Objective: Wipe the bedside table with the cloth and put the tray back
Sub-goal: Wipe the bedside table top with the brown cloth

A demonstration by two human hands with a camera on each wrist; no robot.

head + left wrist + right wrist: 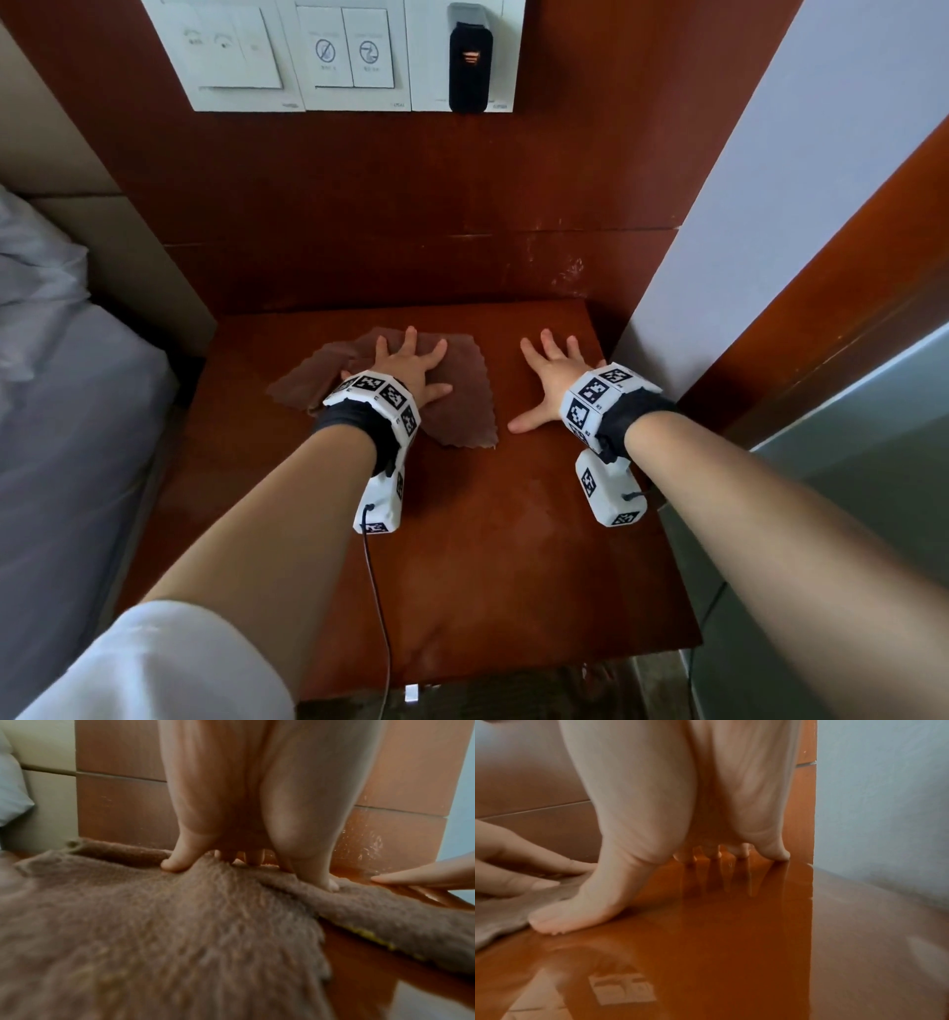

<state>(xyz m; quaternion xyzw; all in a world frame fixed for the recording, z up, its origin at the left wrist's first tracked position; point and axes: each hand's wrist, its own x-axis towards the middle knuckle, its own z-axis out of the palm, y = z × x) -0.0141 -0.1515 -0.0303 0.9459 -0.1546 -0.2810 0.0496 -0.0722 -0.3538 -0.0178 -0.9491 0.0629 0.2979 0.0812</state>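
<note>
Nearest, both bare forearms reach in, the left one cut off at a white sleeve [154,663]. They lie over the glossy red-brown wooden desk [462,539], whose front edge hides whatever sits below. The right hand [552,375] lies flat on bare wood, its grip spread wide and holding nothing; the marker band covers its wrist. Just beside it, the left hand [411,367] presses palm-down on the crumpled brown fleece cloth [462,406], fingers splayed, the palm hiding the cloth's middle. The cloth lies on the desk's far left part. Beyond, white wall switch plates [328,51] are cut off at the top, their symbols too faint to read. No tray is in view.
</note>
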